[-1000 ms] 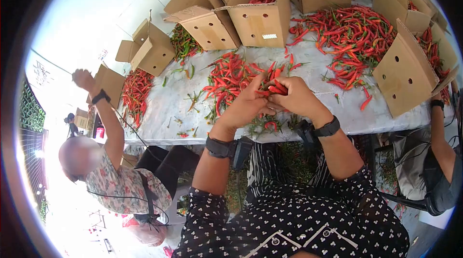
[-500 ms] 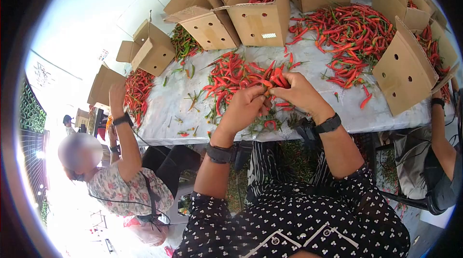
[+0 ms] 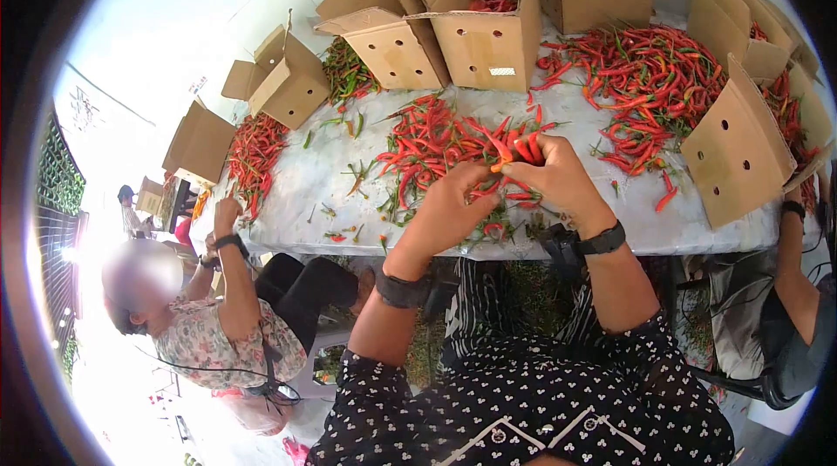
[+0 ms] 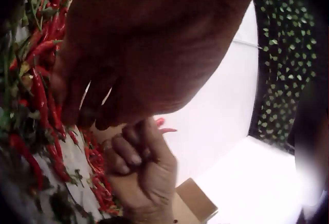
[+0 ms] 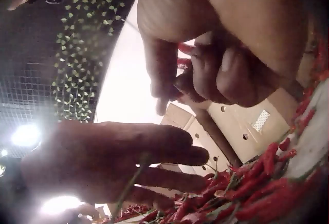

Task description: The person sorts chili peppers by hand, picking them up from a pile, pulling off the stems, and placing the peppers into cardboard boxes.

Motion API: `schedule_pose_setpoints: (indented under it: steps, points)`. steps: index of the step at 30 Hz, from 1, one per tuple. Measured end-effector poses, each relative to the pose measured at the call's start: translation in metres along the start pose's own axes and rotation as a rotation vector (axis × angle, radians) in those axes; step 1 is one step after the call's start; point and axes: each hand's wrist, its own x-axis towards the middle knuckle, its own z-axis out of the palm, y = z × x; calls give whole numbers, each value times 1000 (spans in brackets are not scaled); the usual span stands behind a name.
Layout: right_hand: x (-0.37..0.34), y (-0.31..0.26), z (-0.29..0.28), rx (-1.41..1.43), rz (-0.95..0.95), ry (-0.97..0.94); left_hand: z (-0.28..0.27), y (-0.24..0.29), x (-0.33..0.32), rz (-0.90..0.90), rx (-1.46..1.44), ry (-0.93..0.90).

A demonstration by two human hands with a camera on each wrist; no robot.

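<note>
My right hand [image 3: 565, 180] has its fingers curled round a few red chillies [image 3: 534, 149], whose ends stick out past the thumb and fingers. Beside it my left hand [image 3: 446, 211] is apart from the right, with fingers extended and nothing visible in its grip. In the right wrist view, a thin green stem [image 5: 134, 183] shows in front of the left hand [image 5: 103, 160]. Both hands are above the near edge of a loose heap of red chillies [image 3: 425, 136]. Red tips [image 4: 167, 130] stick out by the right hand [image 4: 146, 175] in the left wrist view.
Open cardboard boxes [image 3: 484, 47] line the table's far side. A large chilli heap [image 3: 654, 74] lies at right, smaller ones at left. Green stems [image 3: 357, 176] are scattered left of the hands. A person in a floral top [image 3: 214, 335] sits at left, another person at right.
The hands met around the chillies earlier; now my left hand has drawn away from the right, its fingers straighter. The view has shifted slightly. The person at left has lowered a raised arm.
</note>
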Motion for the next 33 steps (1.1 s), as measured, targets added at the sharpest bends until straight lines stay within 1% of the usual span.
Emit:
schedule_pose_setpoints:
  steps: [1,2,4,5,7,8,10,11,12,13,14,15,17,18,19,20,21,22,23,24,25,26,27,28,29,31,32,33]
  points:
    - [0,2,2,1,-5,3,1,1,-1,43,-16,125]
    - [0,2,4,-1,-7,-3,1,2,-2,42,-16,133]
    - [-2,1,7,-27,81,-96,-1,4,-3,-158,-363,80]
    - [-2,1,8,-30,76,-101,-2,5,-5,-154,-362,87]
    - [-2,1,8,-24,188,-145,-4,7,-7,-177,-346,98]
    - [-1,1,9,-27,182,-146,-7,9,-6,-171,-345,102]
    - [-1,2,12,26,156,-97,-19,16,-2,-121,-122,300]
    - [-2,3,12,24,149,-97,-32,24,3,-56,-40,400]
    - [-2,4,13,90,142,-60,-47,31,12,25,47,534]
    - [0,3,12,155,130,-21,-65,44,24,68,146,626]
    - [1,2,10,153,120,-20,-85,54,37,110,212,676]
    - [0,0,9,199,154,10,-103,71,48,171,429,767]
    - [1,-5,8,300,195,56,-134,86,83,292,539,889]
    - [2,-6,7,300,200,60,-155,82,109,294,643,878]
    - [4,-5,4,303,207,109,-172,74,132,291,744,859]
    - [3,-2,1,307,222,159,-181,58,149,277,738,841]
    - [8,15,-9,350,169,104,-185,40,164,283,843,867]
    - [12,19,-12,353,176,112,-180,43,167,299,950,896]
    - [14,21,-16,427,209,156,-169,40,161,371,851,842]
    - [15,26,-20,504,242,204,-148,48,144,247,832,705]
    - [16,34,-23,532,202,187,-127,54,128,123,812,569]
    - [17,34,-25,536,203,200,-109,39,121,107,726,449]
    - [18,33,-24,550,230,204,-87,26,111,195,643,317]
    - [17,33,-22,562,258,204,-65,10,106,16,711,166]
    - [16,34,-22,557,254,194,-51,2,98,62,732,-2]
    - [17,36,-19,531,279,201,-21,-16,91,24,880,-159]
    - [18,36,-18,505,305,211,-13,-27,91,31,886,-160]
    - [18,37,-18,511,299,218,-6,-38,91,-23,882,-193]
